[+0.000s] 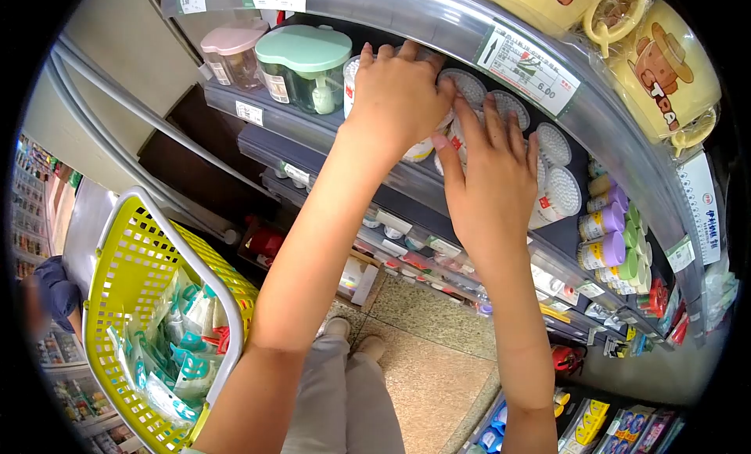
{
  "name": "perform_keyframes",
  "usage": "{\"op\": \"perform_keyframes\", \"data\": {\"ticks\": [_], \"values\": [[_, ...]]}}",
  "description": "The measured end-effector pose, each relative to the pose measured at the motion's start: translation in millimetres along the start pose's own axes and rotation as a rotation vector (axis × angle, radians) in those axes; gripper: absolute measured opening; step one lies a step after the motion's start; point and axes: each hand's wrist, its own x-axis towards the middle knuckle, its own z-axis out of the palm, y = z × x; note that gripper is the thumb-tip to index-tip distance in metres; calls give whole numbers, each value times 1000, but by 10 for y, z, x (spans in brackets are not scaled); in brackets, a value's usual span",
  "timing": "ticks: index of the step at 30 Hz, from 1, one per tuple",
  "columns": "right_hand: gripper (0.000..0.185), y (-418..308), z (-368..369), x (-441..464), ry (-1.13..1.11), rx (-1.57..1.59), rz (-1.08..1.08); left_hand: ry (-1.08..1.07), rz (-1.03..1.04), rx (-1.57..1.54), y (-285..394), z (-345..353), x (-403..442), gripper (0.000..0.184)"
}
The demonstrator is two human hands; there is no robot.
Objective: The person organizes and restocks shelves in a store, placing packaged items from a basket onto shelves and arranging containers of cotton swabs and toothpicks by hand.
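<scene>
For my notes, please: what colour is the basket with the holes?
The basket is yellow-green; it shows best in the head view.

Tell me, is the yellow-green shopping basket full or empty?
Neither: the shopping basket is partly filled. Teal-and-white packets lie inside, but bare basket wall shows above them.

Tiered shelves [301,127] with clear plastic front edges stand over a floor [440,376] of speckled tiles, tan and greenish, parted by dark seams. Past the shelves' left edge are a cream wall [106,113], grey pipes [156,112] and a dark brown panel [195,141]. Light glints along the upper shelf's front edge [426,8].
</scene>
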Motion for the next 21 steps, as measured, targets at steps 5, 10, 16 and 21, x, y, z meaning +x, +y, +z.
{"op": "perform_keyframes", "data": {"ticks": [5, 10, 16, 21], "values": [[46, 21, -3, 0, -2, 1, 3, -4, -49, 67, 74, -60, -32, 39], [47, 48, 0, -8, 2, 8, 1, -87, -80, 97, 138, -158, -62, 41], [42, 68, -175, -64, 64, 25, 53, -14, -14, 78, 238, -336, -232, 40], [42, 216, -355, -246, 2, 156, 92, -113, -17, 80, 330, -508, -553, 42]]}}
